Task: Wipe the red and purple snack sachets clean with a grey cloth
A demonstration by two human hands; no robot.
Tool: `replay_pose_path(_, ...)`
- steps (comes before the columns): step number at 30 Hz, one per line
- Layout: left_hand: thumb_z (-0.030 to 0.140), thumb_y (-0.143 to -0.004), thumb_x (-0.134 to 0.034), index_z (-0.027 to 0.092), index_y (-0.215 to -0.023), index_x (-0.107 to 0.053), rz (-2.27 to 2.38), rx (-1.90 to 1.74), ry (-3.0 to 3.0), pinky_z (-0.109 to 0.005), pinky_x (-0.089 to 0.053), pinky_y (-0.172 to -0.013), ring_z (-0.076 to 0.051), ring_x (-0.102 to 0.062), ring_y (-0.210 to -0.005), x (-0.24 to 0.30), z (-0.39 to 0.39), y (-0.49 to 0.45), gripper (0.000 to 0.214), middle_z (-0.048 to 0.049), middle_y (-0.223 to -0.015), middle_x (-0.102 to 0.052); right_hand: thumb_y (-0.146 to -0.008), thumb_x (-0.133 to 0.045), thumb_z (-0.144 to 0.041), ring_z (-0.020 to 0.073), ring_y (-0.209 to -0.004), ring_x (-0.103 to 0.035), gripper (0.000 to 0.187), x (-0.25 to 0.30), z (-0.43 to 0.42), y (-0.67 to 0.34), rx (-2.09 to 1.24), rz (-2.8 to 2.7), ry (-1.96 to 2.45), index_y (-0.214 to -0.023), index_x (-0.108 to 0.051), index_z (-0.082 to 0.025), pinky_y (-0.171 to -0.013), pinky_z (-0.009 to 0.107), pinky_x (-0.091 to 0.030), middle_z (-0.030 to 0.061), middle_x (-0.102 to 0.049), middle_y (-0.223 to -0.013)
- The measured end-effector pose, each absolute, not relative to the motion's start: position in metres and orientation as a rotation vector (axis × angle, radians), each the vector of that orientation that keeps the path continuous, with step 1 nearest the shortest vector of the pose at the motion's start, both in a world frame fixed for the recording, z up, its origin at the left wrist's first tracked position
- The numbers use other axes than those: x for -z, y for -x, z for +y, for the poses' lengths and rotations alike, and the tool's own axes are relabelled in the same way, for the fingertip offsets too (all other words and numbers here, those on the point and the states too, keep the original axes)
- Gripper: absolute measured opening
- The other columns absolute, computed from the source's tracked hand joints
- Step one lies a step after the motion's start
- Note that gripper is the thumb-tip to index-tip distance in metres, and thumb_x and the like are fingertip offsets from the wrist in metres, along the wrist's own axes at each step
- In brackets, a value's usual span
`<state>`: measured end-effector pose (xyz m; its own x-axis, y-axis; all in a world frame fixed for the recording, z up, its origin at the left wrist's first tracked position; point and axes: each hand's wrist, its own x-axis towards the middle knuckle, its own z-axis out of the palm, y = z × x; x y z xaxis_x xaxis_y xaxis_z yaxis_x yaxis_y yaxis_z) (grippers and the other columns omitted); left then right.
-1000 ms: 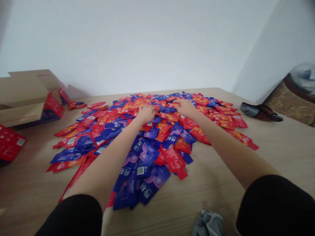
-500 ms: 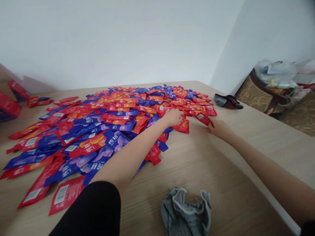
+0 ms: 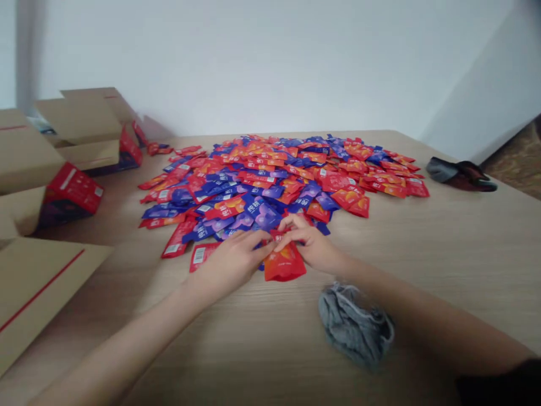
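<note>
Red packet point(image 3: 284, 264) lies on the surface point(image 3: 422, 254) beside the pile point(image 3: 274, 169), its top edge pinched by fingers of the left hand point(image 3: 230, 264) and right hand point(image 3: 313, 249). Probably light, floppy, slippery; grip the edges.

Left hand point(image 3: 230, 262) and right hand point(image 3: 310, 248) pinch a red packet point(image 3: 284, 263) beside the packet pile point(image 3: 270, 177) on the table point(image 3: 443, 248).

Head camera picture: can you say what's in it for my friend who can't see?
A person's left hand and right hand pinch one red packet beside a big pile of red and blue packets on a wooden table. A grey cloth lies nearby; cardboard boxes stand at the left.
</note>
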<state>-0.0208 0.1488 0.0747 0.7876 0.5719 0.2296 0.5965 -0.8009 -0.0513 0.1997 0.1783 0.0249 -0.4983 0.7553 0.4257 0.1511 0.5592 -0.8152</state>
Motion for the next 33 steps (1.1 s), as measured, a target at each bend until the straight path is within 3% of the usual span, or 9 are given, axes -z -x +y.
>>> replay_pose_path(4,0.009,-0.089,-0.059,0.014,-0.084,-0.070,-0.973,0.043,2.770,-0.035,-0.048,-0.072,-0.020,-0.063,-0.076,-0.040,0.093,0.040,0.013,-0.0047,-0.080,-0.066,-0.083,-0.053,0.003,0.0158,-0.095,-0.054,0.039,-0.007,0.146,-0.175,-0.823,-2.548,0.652,-0.090,-0.077,-0.027,-0.086,0.034,-0.046,0.0027,-0.056,-0.094)
replay_pose_path(8,0.019,-0.092,-0.060,0.018,-0.082,-0.069,-0.932,0.086,2.855,-0.036,-0.046,-0.072,-0.023,-0.064,-0.087,-0.029,0.063,0.030,0.014,-0.0039,-0.087,-0.067,-0.081,-0.043,0.007,0.0195,-0.106,-0.053,0.051,-0.030,0.117,-0.182,-0.640,-2.712,0.803,-0.112,-0.071,-0.022,-0.092,0.037,-0.047,0.0073,-0.059,-0.108)
replay_pose_path(14,0.023,-0.095,-0.057,0.016,-0.114,-0.064,-0.895,0.185,2.956,-0.037,-0.043,-0.095,-0.024,-0.055,-0.118,-0.023,0.056,0.028,0.021,-0.0055,-0.119,-0.065,-0.097,-0.042,-0.027,0.0238,-0.096,-0.059,0.037,-0.051,0.039,-0.185,-0.548,-2.607,1.183,-0.126,-0.061,-0.013,-0.085,0.043,-0.054,0.0136,-0.061,-0.110)
replay_pose_path(17,0.023,-0.095,-0.056,0.019,-0.121,-0.060,-0.947,0.146,2.982,-0.037,-0.044,-0.095,-0.023,-0.055,-0.119,-0.019,0.047,0.026,0.026,-0.0042,-0.121,-0.065,-0.085,-0.062,-0.051,0.0344,-0.108,-0.056,0.071,-0.031,0.000,-0.172,-0.383,-2.574,1.306,-0.138,-0.050,-0.005,-0.091,0.055,-0.051,0.0230,-0.058,-0.125)
replay_pose_path(19,0.021,-0.095,-0.054,0.018,-0.120,-0.060,-1.095,0.075,2.917,-0.039,-0.046,-0.091,-0.024,-0.057,-0.116,-0.019,0.040,0.024,0.025,-0.0062,-0.122,-0.064,-0.080,-0.068,-0.051,0.0382,-0.114,-0.053,0.082,-0.018,-0.013,-0.165,-0.329,-2.549,1.384,-0.140,-0.047,0.000,-0.096,0.058,-0.048,0.0278,-0.053,-0.132)
replay_pose_path(23,0.019,-0.096,-0.050,0.015,-0.120,-0.060,-1.234,0.036,2.844,-0.041,-0.047,-0.093,-0.027,-0.054,-0.120,-0.027,0.032,0.029,0.026,-0.0101,-0.129,-0.061,-0.085,-0.055,-0.018,0.0349,-0.141,-0.032,0.055,-0.016,-0.009,-0.169,-0.462,-2.636,1.230,-0.139,-0.051,-0.007,-0.112,0.055,-0.036,0.0223,-0.042,-0.149)
replay_pose_path(27,0.021,-0.094,-0.051,0.019,-0.132,-0.053,-1.153,0.117,2.914,-0.045,-0.040,-0.104,-0.031,-0.043,-0.132,-0.029,0.032,0.046,0.038,-0.0086,-0.142,-0.052,-0.071,-0.044,0.005,0.0249,-0.145,-0.029,0.062,-0.028,0.013,-0.189,-0.754,-2.737,0.925,-0.118,-0.069,-0.026,-0.118,0.060,-0.019,0.0059,-0.046,-0.149)
replay_pose_path(30,0.020,-0.094,-0.050,0.020,-0.136,-0.051,-1.143,0.107,2.949,-0.044,-0.040,-0.104,-0.030,-0.042,-0.133,-0.022,0.025,0.051,0.042,-0.0077,-0.142,-0.052,-0.071,-0.042,0.005,0.0232,-0.138,-0.041,0.057,-0.035,0.026,-0.205,-0.687,-2.653,0.890,-0.108,-0.073,-0.026,-0.116,0.055,-0.029,0.0059,-0.051,-0.145)
replay_pose_path(33,0.020,-0.095,-0.046,0.018,-0.138,-0.049,-1.253,0.049,2.851,-0.045,-0.046,-0.096,-0.032,-0.049,-0.124,-0.015,0.012,0.048,0.044,-0.0105,-0.140,-0.054,-0.082,-0.043,-0.005,0.0265,-0.134,-0.044,0.045,-0.041,0.028,-0.223,-0.357,-2.436,1.122,-0.115,-0.069,-0.023,-0.111,0.054,-0.036,0.0105,-0.050,-0.143)
